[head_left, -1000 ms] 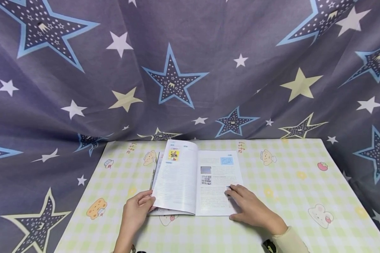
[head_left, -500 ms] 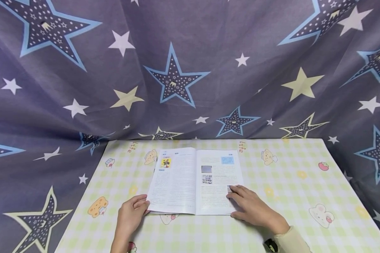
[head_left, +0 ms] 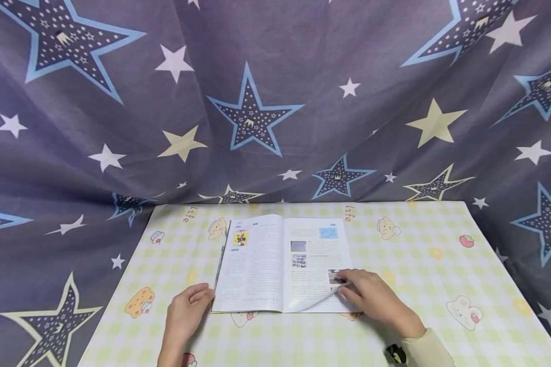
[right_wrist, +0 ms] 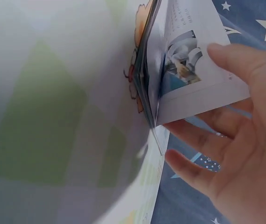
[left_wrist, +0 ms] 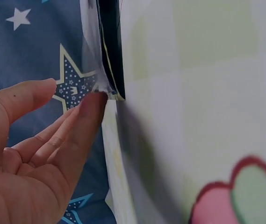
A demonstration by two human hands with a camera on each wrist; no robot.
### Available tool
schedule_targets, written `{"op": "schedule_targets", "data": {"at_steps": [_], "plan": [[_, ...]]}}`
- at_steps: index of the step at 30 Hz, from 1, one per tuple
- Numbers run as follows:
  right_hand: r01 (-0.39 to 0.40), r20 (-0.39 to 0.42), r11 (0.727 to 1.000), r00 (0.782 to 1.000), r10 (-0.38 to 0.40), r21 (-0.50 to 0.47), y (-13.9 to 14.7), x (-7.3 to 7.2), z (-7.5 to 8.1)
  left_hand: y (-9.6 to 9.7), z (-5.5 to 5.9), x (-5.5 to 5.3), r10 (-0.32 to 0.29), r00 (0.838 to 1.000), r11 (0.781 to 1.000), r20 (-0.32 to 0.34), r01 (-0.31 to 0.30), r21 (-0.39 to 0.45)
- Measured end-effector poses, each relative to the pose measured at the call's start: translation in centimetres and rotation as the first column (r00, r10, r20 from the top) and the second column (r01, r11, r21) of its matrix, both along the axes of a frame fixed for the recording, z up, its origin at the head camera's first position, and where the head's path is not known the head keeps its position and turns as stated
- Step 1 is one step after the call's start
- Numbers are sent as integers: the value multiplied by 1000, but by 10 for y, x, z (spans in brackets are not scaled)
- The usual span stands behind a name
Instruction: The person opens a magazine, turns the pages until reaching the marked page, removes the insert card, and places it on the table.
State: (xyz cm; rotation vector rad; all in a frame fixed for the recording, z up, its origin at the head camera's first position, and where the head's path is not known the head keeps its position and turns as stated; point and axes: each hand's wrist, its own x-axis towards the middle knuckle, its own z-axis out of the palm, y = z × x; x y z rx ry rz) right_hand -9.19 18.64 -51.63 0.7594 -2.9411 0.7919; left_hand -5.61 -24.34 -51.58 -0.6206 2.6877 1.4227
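An open magazine (head_left: 261, 275) lies on the table, with printed text and small pictures on both sides. My right hand (head_left: 378, 300) holds the lower outer corner of the right-hand page (head_left: 309, 295), which curls up off the sheets beneath it. In the right wrist view, my thumb lies on the near side of that page (right_wrist: 207, 100) and the fingers are behind it. At the magazine's lower left edge, my left hand (head_left: 185, 311) rests beside the cover, holding nothing. The left wrist view has its thumb apart and an extended fingertip right at the magazine's corner (left_wrist: 116, 88).
Beneath the magazine is a table (head_left: 418, 285) with a green-and-white checked cover and cartoon prints. Behind and at both sides hangs a dark curtain (head_left: 275, 102) patterned with stars. A dark band (head_left: 395, 352) is on the right wrist, by a light sleeve (head_left: 427, 349).
The left page has come down flat, and my left hand has let go of it and shifted left. My right hand has lifted the right page's lower corner.
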Motion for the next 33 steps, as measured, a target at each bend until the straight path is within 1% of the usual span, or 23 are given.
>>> {"op": "schedule_targets", "data": {"at_steps": [3,5,8,11,14,16,18,23,25,27,31,33], "plan": [[94,-8,995,996,-94,-13,-1,-1,0,0,1,-2,8,1000,1000,1,-8,16],[133,-27,991,991,-134,-28,-1,-2,-1,1,2,-4,12,1000,1000,-6,-12,26],[160,-90,986,983,-163,-42,0,-2,-2,4,4,-6,-2,1000,999,-21,3,51],[197,-153,980,968,-200,-34,-1,-2,-3,8,6,-8,-19,999,998,-38,22,64],[221,-146,974,963,-225,-45,-4,-3,-2,15,8,-11,-31,998,997,-53,35,67],[216,-113,973,968,-224,-76,-7,-3,-1,21,8,-14,-46,997,996,-66,51,71],[190,-95,976,975,-200,-104,-10,-3,0,29,9,-17,-66,995,994,-80,73,84],[93,-138,984,984,-114,-149,-17,-4,0,53,12,-26,-140,980,979,-138,158,126],[55,-149,983,985,-81,-175,-20,-5,1,64,13,-30,-176,971,968,-163,201,153],[22,-149,981,988,-52,-194,-24,-7,1,76,14,-34,-221,957,948,-189,256,188],[-32,-140,977,990,2,-211,-31,-9,2,100,14,-40,-316,920,891,-232,372,260],[-51,-131,977,991,24,-205,-35,-8,3,110,15,-42,-352,905,860,-239,413,299]]}}
